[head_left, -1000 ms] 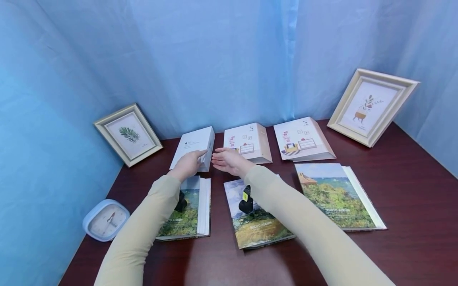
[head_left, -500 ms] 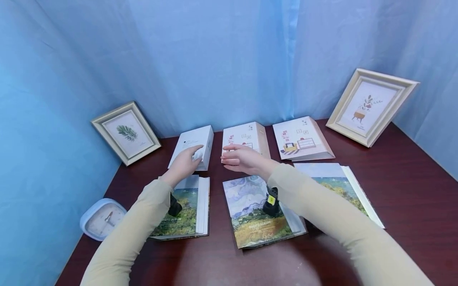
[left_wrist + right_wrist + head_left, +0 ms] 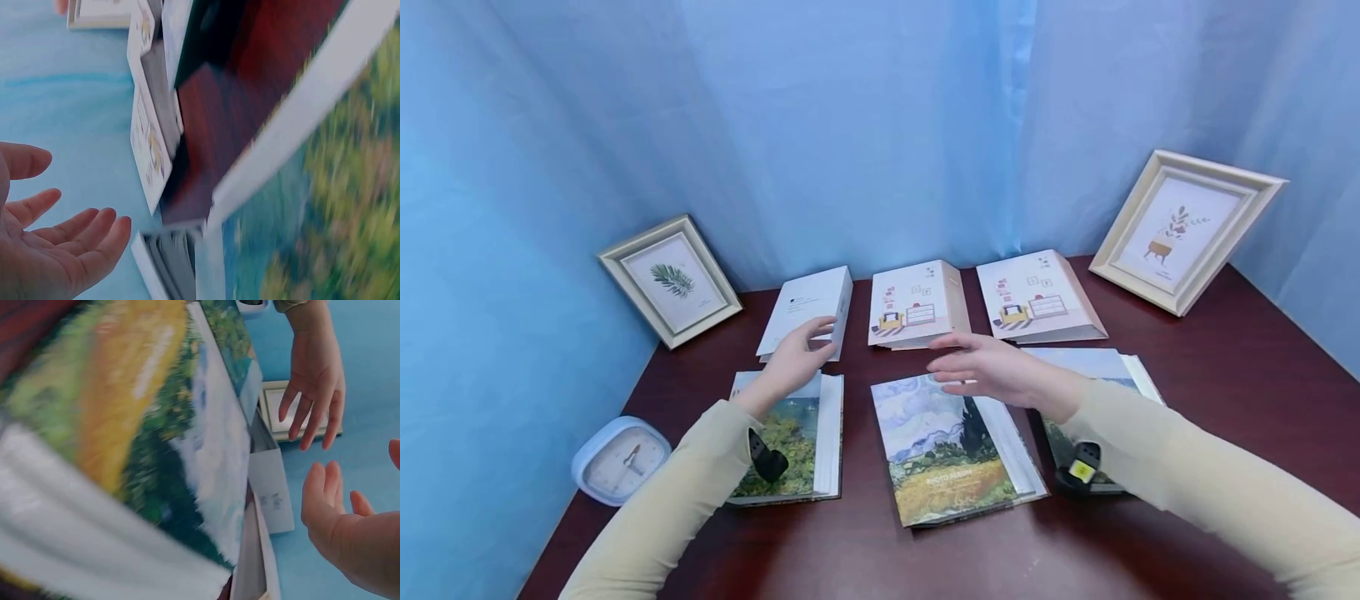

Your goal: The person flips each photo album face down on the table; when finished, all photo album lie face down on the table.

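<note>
My left hand (image 3: 790, 362) hovers with loosely bent fingers at the near edge of the white book-like album (image 3: 801, 300); I cannot tell whether it touches. Below its wrist lies a landscape-covered photo album (image 3: 786, 446). My right hand (image 3: 1000, 371) is held in the air, fingers extended and pointing left, above the far end of the middle photo album (image 3: 943, 467). Nothing is in its grasp. Its forearm partly covers the right photo album (image 3: 1078, 362). In the left wrist view my left hand (image 3: 62, 250) holds nothing, and in the right wrist view my right hand (image 3: 350, 534) shows relaxed fingers.
Two illustrated albums, one in the middle (image 3: 913, 304) and one at right (image 3: 1037, 300), complete the back row. A leaf-picture frame (image 3: 672, 282) leans at left, a plant-picture frame (image 3: 1183, 233) at right. A blue clock (image 3: 621, 461) stands on the dark table (image 3: 820, 550) by the left curtain.
My right hand has moved right and nearer, away from the left white album to over the middle photo album. My left hand has shifted slightly and come a little nearer.
</note>
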A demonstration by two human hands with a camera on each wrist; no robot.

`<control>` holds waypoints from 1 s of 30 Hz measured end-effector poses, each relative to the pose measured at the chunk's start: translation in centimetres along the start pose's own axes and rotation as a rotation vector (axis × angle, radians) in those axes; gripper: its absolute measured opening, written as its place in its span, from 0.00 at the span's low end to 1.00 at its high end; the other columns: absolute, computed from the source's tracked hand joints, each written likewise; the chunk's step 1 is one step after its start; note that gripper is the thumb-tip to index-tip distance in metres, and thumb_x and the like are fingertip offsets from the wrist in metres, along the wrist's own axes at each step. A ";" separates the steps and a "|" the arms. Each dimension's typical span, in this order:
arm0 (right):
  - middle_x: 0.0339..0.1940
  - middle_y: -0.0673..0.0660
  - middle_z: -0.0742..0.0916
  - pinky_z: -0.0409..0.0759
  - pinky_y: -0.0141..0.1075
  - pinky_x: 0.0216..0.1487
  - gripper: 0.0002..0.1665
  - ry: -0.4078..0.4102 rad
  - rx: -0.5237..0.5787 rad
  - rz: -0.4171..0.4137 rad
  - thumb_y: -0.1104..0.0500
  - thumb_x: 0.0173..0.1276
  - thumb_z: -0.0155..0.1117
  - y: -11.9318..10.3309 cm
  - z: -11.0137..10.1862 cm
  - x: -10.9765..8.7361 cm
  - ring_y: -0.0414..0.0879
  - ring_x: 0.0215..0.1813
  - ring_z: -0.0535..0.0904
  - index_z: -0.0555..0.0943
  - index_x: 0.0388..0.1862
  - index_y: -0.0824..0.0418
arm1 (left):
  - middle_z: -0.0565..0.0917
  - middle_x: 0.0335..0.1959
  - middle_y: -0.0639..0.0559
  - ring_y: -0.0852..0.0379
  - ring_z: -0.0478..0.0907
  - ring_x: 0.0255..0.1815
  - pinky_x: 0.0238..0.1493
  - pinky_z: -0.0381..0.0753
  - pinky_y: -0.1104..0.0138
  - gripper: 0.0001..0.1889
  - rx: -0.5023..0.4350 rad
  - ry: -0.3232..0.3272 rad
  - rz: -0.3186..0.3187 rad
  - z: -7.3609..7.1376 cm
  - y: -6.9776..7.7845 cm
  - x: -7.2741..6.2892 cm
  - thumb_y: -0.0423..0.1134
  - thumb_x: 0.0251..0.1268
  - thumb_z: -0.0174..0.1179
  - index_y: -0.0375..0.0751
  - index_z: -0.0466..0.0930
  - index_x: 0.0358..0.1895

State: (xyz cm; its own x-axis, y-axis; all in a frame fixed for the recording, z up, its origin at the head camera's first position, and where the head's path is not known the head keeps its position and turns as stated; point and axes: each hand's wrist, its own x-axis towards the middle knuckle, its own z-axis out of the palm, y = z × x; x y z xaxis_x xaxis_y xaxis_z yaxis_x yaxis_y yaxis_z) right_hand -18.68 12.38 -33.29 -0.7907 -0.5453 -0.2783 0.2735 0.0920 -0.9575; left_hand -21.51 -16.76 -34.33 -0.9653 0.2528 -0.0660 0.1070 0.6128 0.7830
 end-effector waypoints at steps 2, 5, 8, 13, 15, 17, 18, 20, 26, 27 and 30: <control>0.56 0.64 0.76 0.67 0.48 0.67 0.33 0.014 -0.032 0.005 0.63 0.72 0.51 0.8 -0.6 -1.0 0.56 0.61 0.73 0.54 0.71 0.72 | 0.64 0.70 0.39 0.42 0.65 0.68 0.62 0.70 0.50 0.27 -0.031 -0.019 -0.004 0.5 0.2 -0.3 0.40 0.73 0.50 0.44 0.58 0.72; 0.59 0.69 0.73 0.68 0.49 0.66 0.36 0.040 -0.096 0.023 0.61 0.70 0.56 1.6 -1.3 -2.3 0.57 0.61 0.72 0.55 0.71 0.72 | 0.64 0.70 0.40 0.42 0.65 0.69 0.63 0.69 0.49 0.27 -0.044 -0.037 -0.016 1.3 0.3 -0.9 0.41 0.72 0.51 0.45 0.59 0.72; 0.66 0.75 0.63 0.66 0.53 0.66 0.39 0.082 -0.194 0.050 0.58 0.68 0.59 2.2 -1.7 -3.4 0.64 0.66 0.66 0.54 0.72 0.70 | 0.62 0.71 0.39 0.42 0.64 0.69 0.64 0.68 0.49 0.27 -0.059 -0.055 -0.025 2.1 0.4 -1.5 0.42 0.72 0.51 0.46 0.60 0.71; 0.69 0.77 0.58 0.66 0.58 0.63 0.45 0.164 -0.423 0.087 0.54 0.65 0.64 2.8 -1.5 -4.6 0.69 0.68 0.59 0.53 0.74 0.66 | 0.58 0.72 0.36 0.41 0.62 0.70 0.62 0.71 0.50 0.28 -0.148 -0.100 -0.073 3.4 0.4 -2.1 0.40 0.72 0.52 0.45 0.58 0.72; 0.70 0.77 0.58 0.66 0.60 0.62 0.47 0.176 -0.501 0.086 0.53 0.64 0.65 3.0 -1.3 -4.8 0.71 0.69 0.57 0.52 0.74 0.65 | 0.57 0.72 0.35 0.40 0.61 0.70 0.61 0.72 0.51 0.28 -0.205 -0.117 -0.098 4.0 0.4 -2.3 0.39 0.71 0.52 0.45 0.58 0.72; 0.72 0.75 0.56 0.65 0.61 0.61 0.49 0.176 -0.541 0.090 0.53 0.63 0.66 3.2 -0.8 -4.9 0.71 0.71 0.53 0.52 0.75 0.64 | 0.57 0.72 0.35 0.39 0.61 0.70 0.60 0.73 0.51 0.28 -0.254 -0.140 -0.114 4.5 0.3 -2.6 0.38 0.71 0.51 0.44 0.58 0.72; 0.73 0.75 0.56 0.65 0.62 0.61 0.50 0.170 -0.552 0.094 0.52 0.62 0.67 3.3 -0.7 -5.0 0.71 0.71 0.52 0.51 0.75 0.64 | 0.58 0.72 0.35 0.39 0.61 0.70 0.60 0.73 0.51 0.28 -0.279 -0.152 -0.120 4.9 0.2 -2.8 0.37 0.72 0.51 0.44 0.58 0.72; 0.73 0.74 0.56 0.66 0.62 0.61 0.51 0.161 -0.584 0.102 0.52 0.61 0.68 3.4 -0.4 -5.1 0.71 0.72 0.52 0.51 0.75 0.64 | 0.59 0.71 0.35 0.39 0.62 0.69 0.60 0.73 0.51 0.28 -0.330 -0.177 -0.125 5.5 0.1 -3.1 0.36 0.72 0.51 0.43 0.58 0.72; 0.71 0.78 0.57 0.69 0.60 0.57 0.52 0.175 -0.712 0.163 0.50 0.57 0.71 3.5 0.1 -5.0 0.73 0.70 0.52 0.55 0.74 0.63 | 0.59 0.69 0.30 0.35 0.65 0.66 0.55 0.77 0.52 0.27 -0.475 -0.230 -0.140 7.2 -0.5 -3.8 0.32 0.71 0.49 0.39 0.57 0.72; 0.70 0.78 0.56 0.69 0.59 0.56 0.52 0.177 -0.724 0.179 0.49 0.56 0.71 3.5 0.2 -4.9 0.73 0.70 0.53 0.56 0.74 0.62 | 0.58 0.69 0.30 0.35 0.65 0.66 0.55 0.77 0.52 0.27 -0.491 -0.231 -0.142 7.4 -0.5 -3.9 0.32 0.71 0.49 0.39 0.57 0.72; 0.70 0.79 0.56 0.70 0.58 0.55 0.52 0.177 -0.746 0.212 0.50 0.55 0.72 3.6 0.4 -4.6 0.73 0.69 0.54 0.57 0.74 0.61 | 0.59 0.69 0.30 0.37 0.68 0.63 0.53 0.79 0.53 0.27 -0.518 -0.233 -0.147 7.8 -0.8 -3.9 0.32 0.71 0.49 0.40 0.56 0.72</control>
State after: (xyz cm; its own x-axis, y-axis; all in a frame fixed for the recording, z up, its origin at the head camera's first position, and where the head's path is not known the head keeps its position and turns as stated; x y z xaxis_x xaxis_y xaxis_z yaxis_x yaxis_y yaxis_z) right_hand -13.79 14.86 -35.46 -0.8553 -0.3191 -0.4082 0.0380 0.7471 -0.6636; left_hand -15.97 -12.40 -39.47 -0.8771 0.3863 -0.2853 -0.2115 0.2227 0.9517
